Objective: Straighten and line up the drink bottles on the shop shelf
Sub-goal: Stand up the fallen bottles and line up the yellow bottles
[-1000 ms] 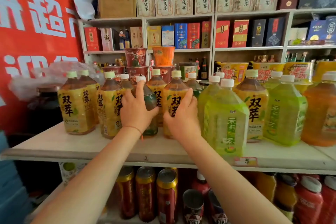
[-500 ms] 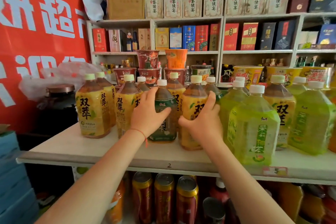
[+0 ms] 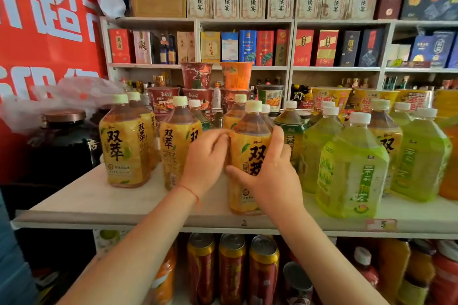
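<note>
An upright yellow-labelled tea bottle (image 3: 249,136) with a pale cap stands near the front edge of the wooden shelf (image 3: 124,205). My right hand (image 3: 270,176) grips its right side, thumb across the label. My left hand (image 3: 205,158) curls against its left side, slightly blurred. Two matching yellow bottles (image 3: 124,146) (image 3: 177,146) stand to the left, further back. A dark green bottle (image 3: 290,131) stands just behind my right hand. Light green bottles (image 3: 352,168) (image 3: 421,156) fill the shelf to the right, with one more yellow bottle (image 3: 386,136) among them.
A dark jar (image 3: 64,141) under a plastic bag sits at the shelf's left end. Noodle cups (image 3: 197,79) stack behind the bottles. Several cans (image 3: 231,267) and red-capped bottles stand on the shelf below. Boxed goods line the back wall.
The yellow bottle has come forward toward the shelf's front edge. My left hand left the dark green bottle and now lies on the yellow bottle. The dark green bottle now stands behind, to the right.
</note>
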`<state>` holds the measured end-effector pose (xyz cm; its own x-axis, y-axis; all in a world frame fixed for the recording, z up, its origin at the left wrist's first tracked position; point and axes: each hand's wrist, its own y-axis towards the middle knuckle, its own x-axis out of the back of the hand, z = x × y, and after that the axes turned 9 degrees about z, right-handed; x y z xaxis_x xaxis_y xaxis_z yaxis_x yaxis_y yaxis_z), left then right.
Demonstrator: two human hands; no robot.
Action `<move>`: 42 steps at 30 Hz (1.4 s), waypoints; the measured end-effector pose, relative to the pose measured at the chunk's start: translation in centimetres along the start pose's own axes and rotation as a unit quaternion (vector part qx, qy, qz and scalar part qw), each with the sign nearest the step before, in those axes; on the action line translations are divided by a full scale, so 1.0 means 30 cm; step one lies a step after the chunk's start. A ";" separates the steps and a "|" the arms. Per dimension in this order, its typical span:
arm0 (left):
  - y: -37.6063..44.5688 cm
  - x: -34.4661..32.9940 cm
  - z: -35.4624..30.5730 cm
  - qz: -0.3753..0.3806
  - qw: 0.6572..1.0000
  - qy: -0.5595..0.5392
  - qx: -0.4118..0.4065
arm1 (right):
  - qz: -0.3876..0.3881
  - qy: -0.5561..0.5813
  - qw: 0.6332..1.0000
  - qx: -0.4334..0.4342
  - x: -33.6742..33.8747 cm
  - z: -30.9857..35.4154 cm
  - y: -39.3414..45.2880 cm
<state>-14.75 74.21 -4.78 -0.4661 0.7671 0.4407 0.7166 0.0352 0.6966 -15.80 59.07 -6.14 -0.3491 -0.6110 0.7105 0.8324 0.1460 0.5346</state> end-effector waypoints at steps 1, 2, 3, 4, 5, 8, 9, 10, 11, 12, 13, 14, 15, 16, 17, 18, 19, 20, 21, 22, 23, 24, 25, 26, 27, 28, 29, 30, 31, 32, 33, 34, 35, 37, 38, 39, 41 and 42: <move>-0.009 0.023 0.011 -0.087 0.989 0.098 -0.076 | -0.005 0.001 1.000 0.001 -0.002 0.007 -0.002; -0.014 0.058 0.017 -0.163 0.962 0.186 -0.112 | -0.009 0.000 1.000 0.001 -0.008 0.020 -0.002; -0.011 0.095 0.036 -0.209 0.942 0.242 -0.099 | -0.011 -0.002 1.000 0.000 -0.017 0.034 -0.002; -0.004 0.124 0.066 -0.216 0.936 0.273 -0.044 | -0.013 -0.005 1.000 -0.001 -0.028 0.047 -0.002; -0.003 0.153 0.086 -0.180 0.944 0.276 0.037 | -0.014 -0.006 1.000 -0.001 -0.039 0.061 -0.003; -0.014 0.200 0.146 -0.039 0.963 0.182 0.194 | 0.000 0.002 1.000 0.006 -0.071 0.108 -0.006; -0.017 0.205 0.159 -0.023 0.966 0.172 0.190 | 0.005 0.006 1.000 0.008 -0.080 0.120 -0.005; -0.023 0.214 0.165 -0.024 0.968 0.175 0.176 | 0.008 0.009 1.000 0.009 -0.087 0.132 -0.005; -0.029 0.226 0.171 -0.031 0.970 0.175 0.163 | 0.011 0.012 1.000 0.011 -0.095 0.146 -0.004; -0.037 0.240 0.177 -0.040 0.972 0.171 0.156 | 0.012 0.014 1.000 0.014 -0.104 0.162 -0.003; -0.051 0.254 0.178 -0.045 0.973 0.167 0.152 | 0.013 0.015 1.000 0.016 -0.113 0.179 -0.002; -0.067 0.267 0.178 -0.048 0.974 0.162 0.150 | 0.014 0.015 1.000 0.018 -0.120 0.191 -0.002; -0.085 0.285 0.177 -0.050 0.975 0.155 0.149 | 0.015 0.016 1.000 0.019 -0.127 0.204 -0.001; -0.104 0.307 0.178 -0.053 0.976 0.150 0.146 | 0.016 0.016 1.000 0.019 -0.134 0.218 -0.001; -0.126 0.335 0.182 -0.059 0.977 0.149 0.141 | 0.018 0.018 0.999 0.019 -0.143 0.232 -0.001; -0.148 0.366 0.191 -0.063 0.978 0.145 0.135 | 0.022 0.021 0.999 0.017 -0.151 0.246 -0.002; -0.167 0.396 0.200 -0.065 0.981 0.130 0.132 | 0.028 0.027 0.999 0.014 -0.161 0.261 -0.002; -0.187 0.430 0.210 -0.068 0.984 0.101 0.130 | 0.034 0.033 0.999 0.013 -0.171 0.278 -0.003; -0.203 0.460 0.222 -0.074 0.987 0.063 0.126 | 0.038 0.039 0.998 0.015 -0.182 0.294 -0.004; -0.218 0.488 0.232 -0.082 0.989 0.023 0.123 | 0.043 0.043 0.998 0.018 -0.192 0.309 -0.003; -0.231 0.513 0.245 -0.091 0.988 -0.007 0.124 | 0.048 0.045 0.998 0.022 -0.201 0.323 -0.003; -0.240 0.536 0.260 -0.100 0.987 -0.021 0.125 | 0.056 0.048 0.997 0.026 -0.207 0.337 -0.004; -0.247 0.560 0.278 -0.107 0.986 -0.027 0.126 | 0.065 0.053 0.996 0.031 -0.214 0.351 -0.005; -0.254 0.586 0.295 -0.114 0.985 -0.034 0.129 | 0.075 0.060 0.995 0.039 -0.222 0.368 -0.008; -0.258 0.609 0.314 -0.118 0.983 -0.043 0.130 | 0.084 0.066 0.993 0.047 -0.230 0.385 -0.010; -0.260 0.628 0.329 -0.120 0.983 -0.050 0.131 | 0.094 0.073 0.992 0.053 -0.237 0.401 -0.012; -0.261 0.643 0.342 -0.122 0.982 -0.055 0.131 | 0.105 0.078 0.990 0.060 -0.245 0.417 -0.017; -0.264 0.664 0.355 -0.129 0.981 -0.055 0.134 | 0.115 0.083 0.987 0.070 -0.256 0.443 -0.022; -0.264 0.677 0.364 -0.134 0.980 -0.054 0.136 | 0.123 0.087 0.985 0.078 -0.267 0.463 -0.026; -0.261 0.681 0.370 -0.139 0.979 -0.052 0.139 | 0.128 0.093 0.984 0.084 -0.276 0.477 -0.028; -0.260 0.690 0.377 -0.146 0.978 -0.052 0.141 | 0.130 0.099 0.982 0.090 -0.288 0.493 -0.030; -0.259 0.698 0.386 -0.151 0.977 -0.055 0.143 | 0.130 0.103 0.981 0.097 -0.300 0.511 -0.031; -0.259 0.705 0.394 -0.152 0.976 -0.059 0.144 | 0.128 0.105 0.981 0.104 -0.316 0.527 -0.031; -0.258 0.712 0.402 -0.149 0.978 -0.053 0.136 | 0.127 0.107 0.979 0.115 -0.343 0.556 -0.026; -0.257 0.713 0.404 -0.151 0.979 -0.038 0.130 | 0.127 0.109 0.979 0.119 -0.355 0.571 -0.024; -0.255 0.713 0.410 -0.158 0.979 -0.018 0.129 | 0.126 0.115 0.978 0.124 -0.366 0.583 -0.022; -0.247 0.712 0.427 -0.180 0.973 0.010 0.141 | 0.120 0.134 0.974 0.136 -0.385 0.603 -0.023; -0.244 0.712 0.436 -0.188 0.970 0.015 0.152 | 0.117 0.142 0.973 0.141 -0.391 0.612 -0.023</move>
<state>-23.15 98.72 -7.88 -0.7363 0.6440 0.2077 0.6103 0.4995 0.6148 -20.18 80.43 -6.43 0.0025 -0.7199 0.6940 0.7093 0.4905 0.5063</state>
